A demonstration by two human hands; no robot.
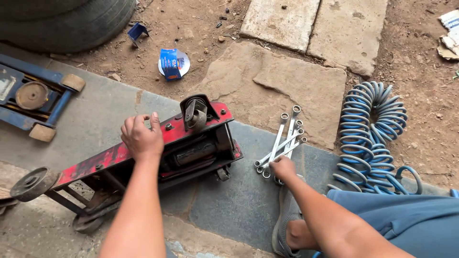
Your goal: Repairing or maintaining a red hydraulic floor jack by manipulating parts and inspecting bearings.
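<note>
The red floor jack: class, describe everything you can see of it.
The red floor jack lies tipped on its side on grey paving, paint worn and scratched, grimy dark hydraulics exposed near the middle. Small wheels sit at the lower left end, a dark socket at the upper end. The left hand rests on its frame; the right hand is away on the spanners.

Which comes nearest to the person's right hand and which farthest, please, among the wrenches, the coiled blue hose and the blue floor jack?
From the right hand:
1. Wrenches, touching its fingers.
2. Coiled blue hose, to the right.
3. Blue floor jack, far left.
</note>
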